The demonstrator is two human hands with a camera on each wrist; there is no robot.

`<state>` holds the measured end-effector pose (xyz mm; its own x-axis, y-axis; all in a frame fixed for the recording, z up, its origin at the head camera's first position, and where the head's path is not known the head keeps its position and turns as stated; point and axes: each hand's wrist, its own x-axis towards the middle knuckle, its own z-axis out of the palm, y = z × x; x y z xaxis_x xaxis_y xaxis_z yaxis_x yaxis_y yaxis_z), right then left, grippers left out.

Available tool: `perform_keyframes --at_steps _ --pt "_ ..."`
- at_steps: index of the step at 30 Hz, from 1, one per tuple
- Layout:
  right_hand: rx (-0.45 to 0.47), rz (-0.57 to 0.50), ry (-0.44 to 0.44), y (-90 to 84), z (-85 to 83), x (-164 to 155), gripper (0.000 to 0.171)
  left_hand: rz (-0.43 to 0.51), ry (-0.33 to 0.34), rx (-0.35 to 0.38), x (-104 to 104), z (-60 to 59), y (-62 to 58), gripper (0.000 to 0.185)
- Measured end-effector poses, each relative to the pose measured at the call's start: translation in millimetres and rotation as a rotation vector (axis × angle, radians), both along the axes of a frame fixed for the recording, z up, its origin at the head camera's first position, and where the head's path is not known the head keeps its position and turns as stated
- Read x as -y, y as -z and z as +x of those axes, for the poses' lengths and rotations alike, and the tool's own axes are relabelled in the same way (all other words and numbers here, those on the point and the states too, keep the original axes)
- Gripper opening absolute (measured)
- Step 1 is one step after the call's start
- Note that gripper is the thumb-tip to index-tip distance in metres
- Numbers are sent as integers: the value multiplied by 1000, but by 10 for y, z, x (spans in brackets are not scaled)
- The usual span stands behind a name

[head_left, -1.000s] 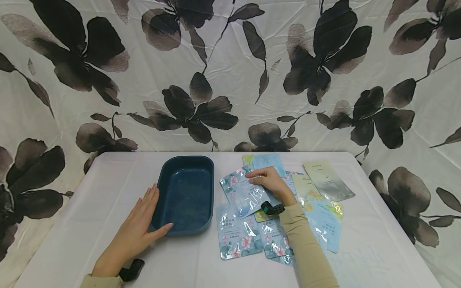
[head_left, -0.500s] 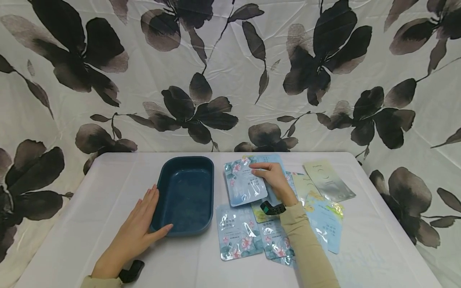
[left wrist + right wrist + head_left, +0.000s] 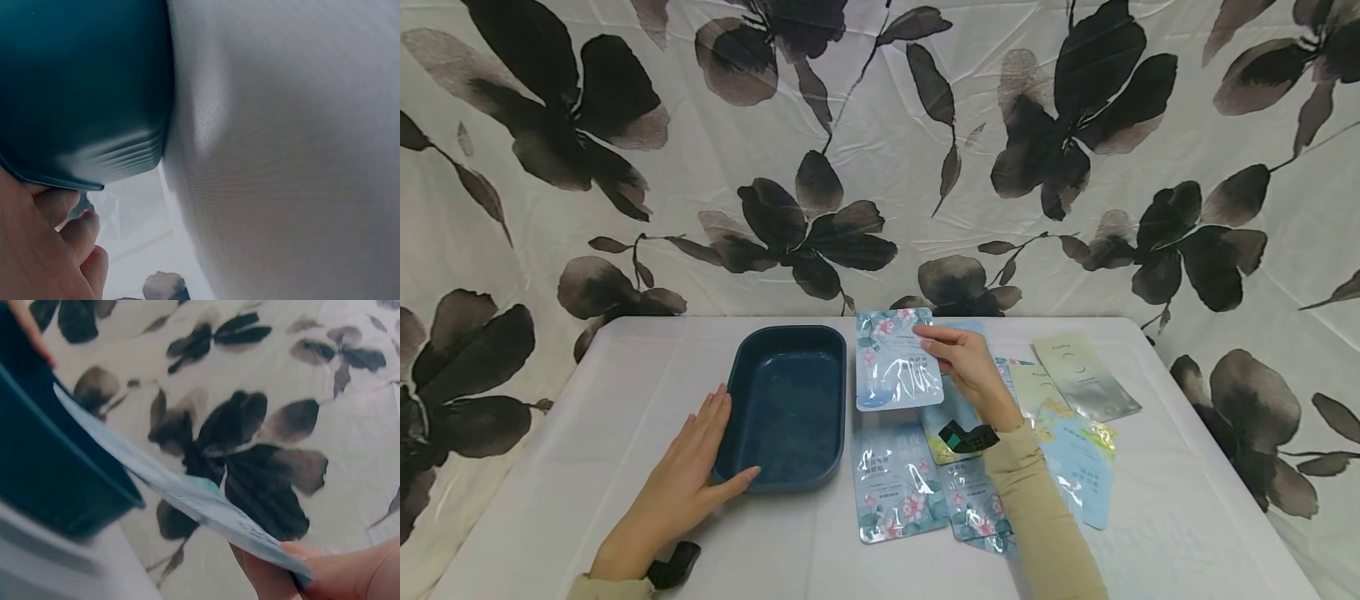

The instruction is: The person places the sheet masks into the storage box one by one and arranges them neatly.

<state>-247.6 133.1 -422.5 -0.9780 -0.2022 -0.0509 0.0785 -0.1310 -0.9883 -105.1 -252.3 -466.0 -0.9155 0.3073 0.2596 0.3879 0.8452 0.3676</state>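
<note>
A dark teal plastic tub (image 3: 787, 404) stands on the white table, empty inside. My left hand (image 3: 688, 471) rests flat against the tub's left front corner, fingers straight, thumb on the near rim (image 3: 56, 181). My right hand (image 3: 966, 367) pinches a floral face-mask sachet (image 3: 895, 360) by its right edge and holds it lifted just right of the tub. In the right wrist view the sachet (image 3: 187, 494) runs edge-on from my fingertips (image 3: 294, 559) toward the tub's rim (image 3: 75, 456).
Several more sachets lie spread on the table right of the tub: floral ones (image 3: 898, 483) near the front, pale blue ones (image 3: 1078, 467) and a silver one (image 3: 1086, 377) toward the right. A floral curtain (image 3: 880, 150) hangs behind the table.
My right hand has picked the floral sachet up off the pile and carried it up and leftward toward the tub. The left hand and tub have stayed still.
</note>
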Motion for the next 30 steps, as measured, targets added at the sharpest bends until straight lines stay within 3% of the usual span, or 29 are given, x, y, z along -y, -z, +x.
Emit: perform_keyframes --at_steps 12,21,30 --pt "73 -187 -59 -116 152 272 38 13 10 -9 8 -1 14 106" --pt "152 -275 -37 -58 210 544 38 17 4 -4 6 -12 23 106" --pt "246 -353 -70 42 313 833 38 6 -6 -5 3 -5 20 107"
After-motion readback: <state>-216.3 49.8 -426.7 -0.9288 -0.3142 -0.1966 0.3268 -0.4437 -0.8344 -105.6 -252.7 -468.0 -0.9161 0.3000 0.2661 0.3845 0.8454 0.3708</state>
